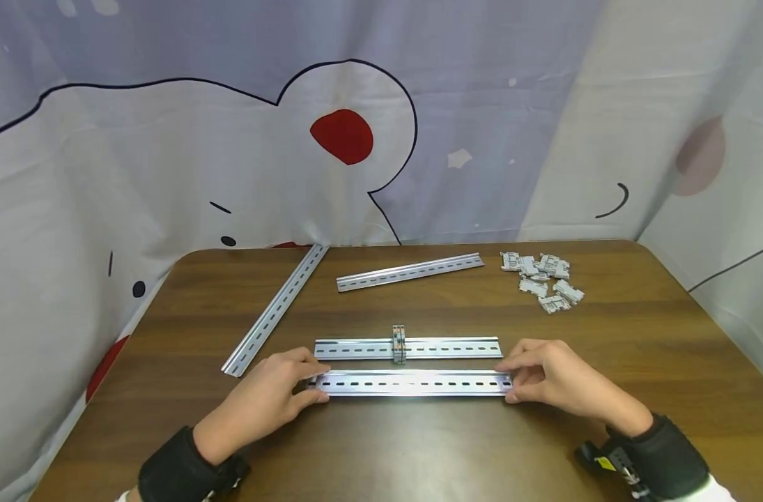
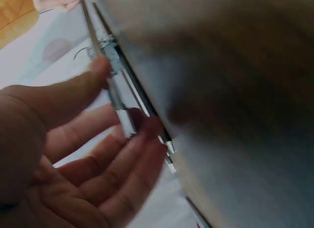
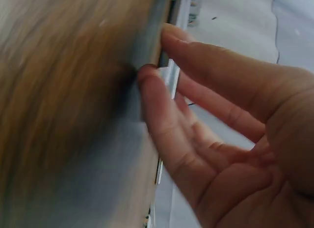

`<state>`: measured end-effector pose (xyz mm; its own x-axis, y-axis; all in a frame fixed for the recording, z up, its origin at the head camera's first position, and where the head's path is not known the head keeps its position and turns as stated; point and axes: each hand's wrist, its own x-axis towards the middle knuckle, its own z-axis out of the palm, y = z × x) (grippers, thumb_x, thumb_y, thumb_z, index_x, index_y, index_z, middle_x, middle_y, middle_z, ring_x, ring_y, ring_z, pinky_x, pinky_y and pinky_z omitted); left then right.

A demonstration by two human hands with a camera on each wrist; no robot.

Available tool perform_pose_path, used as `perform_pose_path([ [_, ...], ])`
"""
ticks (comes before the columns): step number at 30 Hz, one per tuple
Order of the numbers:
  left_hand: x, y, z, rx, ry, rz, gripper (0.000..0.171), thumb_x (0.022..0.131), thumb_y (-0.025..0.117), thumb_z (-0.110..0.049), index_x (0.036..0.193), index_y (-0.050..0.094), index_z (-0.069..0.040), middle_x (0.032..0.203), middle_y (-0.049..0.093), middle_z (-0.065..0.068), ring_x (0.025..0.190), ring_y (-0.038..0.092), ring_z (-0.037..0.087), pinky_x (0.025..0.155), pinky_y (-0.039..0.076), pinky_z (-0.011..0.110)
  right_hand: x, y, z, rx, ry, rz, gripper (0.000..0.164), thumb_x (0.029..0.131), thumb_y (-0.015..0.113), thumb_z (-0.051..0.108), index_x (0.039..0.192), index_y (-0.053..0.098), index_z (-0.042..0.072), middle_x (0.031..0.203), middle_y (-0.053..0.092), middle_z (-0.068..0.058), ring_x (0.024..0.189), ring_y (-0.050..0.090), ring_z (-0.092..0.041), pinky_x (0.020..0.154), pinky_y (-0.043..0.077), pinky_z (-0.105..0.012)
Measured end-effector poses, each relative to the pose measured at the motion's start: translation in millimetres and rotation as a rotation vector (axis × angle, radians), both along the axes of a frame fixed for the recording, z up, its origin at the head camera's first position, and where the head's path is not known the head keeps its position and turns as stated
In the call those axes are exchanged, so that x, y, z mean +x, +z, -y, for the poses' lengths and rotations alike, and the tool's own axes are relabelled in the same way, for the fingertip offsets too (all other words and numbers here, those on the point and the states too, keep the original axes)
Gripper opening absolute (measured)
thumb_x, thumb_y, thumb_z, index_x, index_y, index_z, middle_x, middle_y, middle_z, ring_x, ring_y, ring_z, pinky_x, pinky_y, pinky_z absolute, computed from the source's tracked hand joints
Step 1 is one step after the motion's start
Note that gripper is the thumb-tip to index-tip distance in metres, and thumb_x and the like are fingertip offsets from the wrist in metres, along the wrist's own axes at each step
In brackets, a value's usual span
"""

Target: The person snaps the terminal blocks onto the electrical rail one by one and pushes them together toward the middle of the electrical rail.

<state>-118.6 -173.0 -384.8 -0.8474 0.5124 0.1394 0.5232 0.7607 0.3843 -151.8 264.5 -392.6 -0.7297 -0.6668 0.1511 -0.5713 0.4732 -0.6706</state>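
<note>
A slotted metal DIN rail [image 1: 415, 391] lies crosswise in front of me, pinched at both ends. Its left end is between the thumb and fingers of my left hand [image 1: 265, 397]; the right end is between the thumb and fingers of my right hand [image 1: 559, 380]. The left wrist view shows the rail end [image 2: 128, 125] between thumb and fingertips, raised off the table. Just beyond it and parallel is a second DIN rail [image 1: 450, 352], carrying a few narrow grey terminal blocks [image 1: 398, 345] near its middle. Whether the two rails touch I cannot tell.
A long DIN rail [image 1: 274, 312] slants along the left side of the wooden table [image 1: 406, 453]. Another rail [image 1: 411, 273] lies slightly tilted at the back. Several loose grey terminal blocks [image 1: 534, 287] are scattered at the back right. A printed curtain [image 1: 469, 125] hangs behind the table.
</note>
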Motion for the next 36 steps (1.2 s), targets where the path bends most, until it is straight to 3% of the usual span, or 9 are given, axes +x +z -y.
perform_pose_path([
  [5,-0.2,-4.9,0,-0.068,0.049,-0.059,0.037,0.08,0.079,-0.028,0.114,0.074,-0.012,0.101,0.061,-0.004,0.083,0.058,0.008,0.065,0.046,0.023,-4.1,-5.5,3,0.102,0.098,-0.29,0.036,0.08,0.08,0.017,0.114,0.073,0.007,0.094,0.058,0.005,0.075,0.057,0.003,0.061,0.049,-0.015],
  [8,-1.5,-7.3,-2,-0.087,0.07,-0.047,0.039,0.078,0.081,-0.029,0.112,0.075,-0.011,0.098,0.057,-0.004,0.082,0.053,0.008,0.065,0.044,0.023,-5.3,-5.9,3,0.146,0.11,-0.332,0.035,0.08,0.08,0.018,0.114,0.073,0.011,0.094,0.057,0.007,0.074,0.053,0.003,0.06,0.048,-0.016],
  [14,-1.2,-8.1,-9,-0.115,0.063,-0.056,0.04,0.078,0.082,-0.025,0.112,0.074,-0.007,0.098,0.059,-0.001,0.086,0.055,0.012,0.069,0.048,0.028,-5.6,-7.5,1,0.147,0.086,-0.307,0.034,0.079,0.081,0.016,0.112,0.073,0.012,0.095,0.059,0.006,0.077,0.057,-0.001,0.062,0.051,-0.018],
  [19,10.3,-5.9,-15,-0.102,0.018,-0.211,0.034,0.078,0.082,-0.012,0.11,0.073,-0.003,0.102,0.065,0.004,0.092,0.062,0.018,0.075,0.054,0.032,-5.6,-10.4,2,0.137,0.087,-0.297,0.033,0.08,0.08,0.017,0.112,0.073,0.012,0.097,0.06,0.006,0.078,0.059,-0.003,0.064,0.052,-0.018],
  [23,23.3,-5.1,-22,-0.121,-0.034,-0.297,0.018,0.081,0.077,-0.007,0.099,0.073,-0.004,0.094,0.069,0.003,0.086,0.066,0.018,0.071,0.056,0.032,-5.7,-11.6,5,0.141,0.07,-0.294,0.032,0.08,0.08,0.019,0.111,0.074,0.014,0.097,0.06,0.007,0.078,0.058,-0.003,0.063,0.051,-0.02],
  [28,37.7,-9.6,-25,-0.213,-0.08,-0.303,0.015,0.085,0.073,-0.01,0.099,0.07,-0.004,0.093,0.069,0.002,0.087,0.065,0.016,0.076,0.055,0.033,-6.6,-11.8,6,0.148,0.061,-0.273,0.034,0.08,0.08,0.019,0.113,0.074,0.013,0.097,0.06,0.007,0.079,0.058,-0.004,0.064,0.052,-0.02],
  [31,39.9,-11.9,-25,-0.236,-0.074,-0.298,0.023,0.085,0.074,-0.012,0.106,0.071,-0.003,0.103,0.067,0.005,0.096,0.062,0.018,0.084,0.053,0.031,-7.9,-11.3,5,0.147,0.06,-0.274,0.036,0.08,0.081,0.019,0.114,0.073,0.013,0.097,0.06,0.007,0.078,0.057,-0.004,0.063,0.051,-0.02],
  [36,39.8,-11.4,-25,-0.238,-0.083,-0.26,0.036,0.084,0.077,-0.025,0.111,0.07,-0.003,0.108,0.061,0.005,0.098,0.057,0.02,0.083,0.052,0.03,-8.0,-12.0,2,0.152,0.051,-0.269,0.036,0.08,0.08,0.021,0.115,0.073,0.014,0.098,0.06,0.008,0.078,0.055,-0.003,0.063,0.049,-0.02],
])
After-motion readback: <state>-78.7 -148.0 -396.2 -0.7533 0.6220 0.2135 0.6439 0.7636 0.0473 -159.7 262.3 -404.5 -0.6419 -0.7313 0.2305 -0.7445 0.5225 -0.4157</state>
